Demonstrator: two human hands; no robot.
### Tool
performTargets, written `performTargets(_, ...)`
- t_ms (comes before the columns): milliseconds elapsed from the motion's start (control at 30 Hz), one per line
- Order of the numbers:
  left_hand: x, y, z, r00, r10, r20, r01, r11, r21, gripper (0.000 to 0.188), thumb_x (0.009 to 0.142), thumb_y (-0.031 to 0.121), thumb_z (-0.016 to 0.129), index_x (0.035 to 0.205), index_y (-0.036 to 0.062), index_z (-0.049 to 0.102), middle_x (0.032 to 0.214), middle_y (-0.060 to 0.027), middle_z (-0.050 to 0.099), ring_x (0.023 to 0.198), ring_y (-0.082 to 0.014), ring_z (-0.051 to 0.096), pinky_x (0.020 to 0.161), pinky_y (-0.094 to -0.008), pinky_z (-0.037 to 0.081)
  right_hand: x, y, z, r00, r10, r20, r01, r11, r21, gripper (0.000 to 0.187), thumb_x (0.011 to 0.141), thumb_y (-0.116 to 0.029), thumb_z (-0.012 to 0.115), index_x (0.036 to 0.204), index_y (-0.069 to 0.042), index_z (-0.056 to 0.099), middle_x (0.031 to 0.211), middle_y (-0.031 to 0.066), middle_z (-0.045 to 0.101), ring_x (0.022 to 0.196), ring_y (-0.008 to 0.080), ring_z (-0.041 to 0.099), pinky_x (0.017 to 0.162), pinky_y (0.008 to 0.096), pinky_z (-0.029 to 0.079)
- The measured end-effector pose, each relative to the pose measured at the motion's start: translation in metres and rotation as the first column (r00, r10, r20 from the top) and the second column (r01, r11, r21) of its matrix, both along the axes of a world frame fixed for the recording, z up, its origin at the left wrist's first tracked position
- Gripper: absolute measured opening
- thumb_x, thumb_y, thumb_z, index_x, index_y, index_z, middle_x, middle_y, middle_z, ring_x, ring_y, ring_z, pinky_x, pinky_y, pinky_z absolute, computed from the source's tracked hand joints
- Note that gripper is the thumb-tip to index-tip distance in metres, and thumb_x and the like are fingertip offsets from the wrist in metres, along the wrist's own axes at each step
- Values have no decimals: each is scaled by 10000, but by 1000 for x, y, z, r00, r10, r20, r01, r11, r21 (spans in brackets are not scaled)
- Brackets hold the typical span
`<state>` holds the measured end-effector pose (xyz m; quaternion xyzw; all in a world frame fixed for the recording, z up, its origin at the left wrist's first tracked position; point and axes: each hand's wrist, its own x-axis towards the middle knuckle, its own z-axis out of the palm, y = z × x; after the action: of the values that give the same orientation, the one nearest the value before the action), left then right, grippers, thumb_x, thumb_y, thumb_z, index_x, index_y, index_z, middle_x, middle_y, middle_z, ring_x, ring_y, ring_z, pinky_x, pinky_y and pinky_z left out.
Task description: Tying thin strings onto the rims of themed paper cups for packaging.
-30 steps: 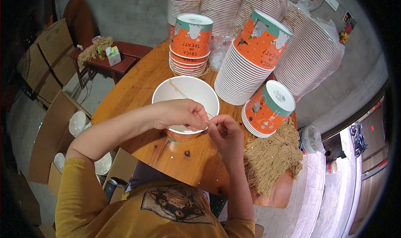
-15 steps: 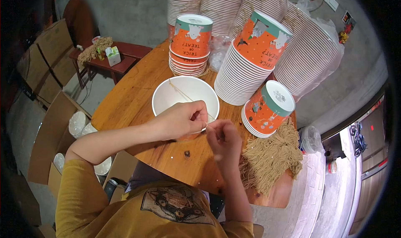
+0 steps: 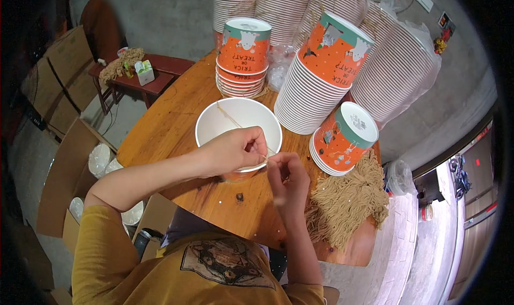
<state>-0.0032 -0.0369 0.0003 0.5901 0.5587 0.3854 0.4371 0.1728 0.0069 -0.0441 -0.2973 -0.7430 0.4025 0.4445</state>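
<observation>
The person in the mustard shirt (image 3: 160, 283) is bent over a white-lined paper bucket (image 3: 254, 112), which stands mouth up on the wooden table (image 3: 160, 123) right in front of them. A thin tan string (image 3: 227, 114) runs from the bucket's far left rim across the opening to the near right rim, where the 2 hands meet. The left hand (image 3: 230, 151) reaches over the near side of the bucket, its thumb and forefinger closed in a pinch on the string; the right hand (image 3: 290, 184) comes up from the other side, thumb and fingertips pinched on the string too, almost touching the left. I can't make out from here whether there's a knot between them. Just right of that right hand lies a shaggy heap of tan cords (image 3: 350, 206). Beyond the bucket stand 3 stacks of upside-down orange and green buckets: a short stack (image 3: 246, 53) behind it, a tall leaning stack (image 3: 316, 85) to the right, and a low stack (image 3: 340, 144) by the cords. Columns of white-rimmed buckets (image 3: 399, 59) rise at the back, and a dark red bench (image 3: 168, 66) sits off to the left.
</observation>
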Motion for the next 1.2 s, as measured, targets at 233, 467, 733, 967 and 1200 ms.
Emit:
performTargets(233, -2, 5, -5, 993, -34, 109, 45, 995, -92, 88, 916, 78, 594, 944, 53, 514, 873, 20, 560, 818, -51, 514, 744, -200, 431, 0, 2, -1, 999, 13, -36, -13, 1000, 16, 42, 890, -40, 617, 900, -45, 576, 710, -75, 499, 625, 0, 418, 566, 169, 355)
performTargets(467, -2, 5, -4, 992, -26, 122, 41, 992, -123, 93, 914, 78, 596, 946, 49, 514, 874, 18, 565, 823, -54, 517, 751, -209, 438, -1, 2, -1, 998, 21, -53, -22, 1000, -10, 40, 890, -52, 617, 899, -43, 579, 710, -73, 504, 636, 0, 428, 576, 170, 366)
performTargets(733, 2, 5, -3, 986, 5, 168, 0, 1000, -31, 86, 848, 74, 616, 896, 46, 551, 784, 22, 528, 720, -57, 476, 650, -210, 409, -1, 2, -2, 1000, 9, -25, -9, 1000, 4, 41, 895, -56, 612, 896, -47, 573, 693, -78, 493, 616, 2, 418, 563, 172, 359)
performTargets(967, 2, 10, -3, 979, -6, 202, 24, 996, -87, 99, 827, 47, 628, 893, 47, 554, 796, 24, 533, 729, -54, 482, 668, -205, 413, -1, 8, -8, 999, -27, -38, 30, 998, 59, 35, 905, -56, 603, 912, -59, 569, 710, -75, 493, 622, -1, 419, 569, 170, 359)
performTargets(1200, -1, 14, -6, 961, 16, 277, 26, 989, -148, 135, 838, 55, 604, 970, 32, 583, 820, 8, 566, 768, -71, 531, 686, -210, 429, 2, 8, -6, 1000, -29, 6, 29, 999, -23, 89, 887, -78, 638, 910, -50, 557, 787, 49, 542, 633, 130, 529, 584, 263, 446)
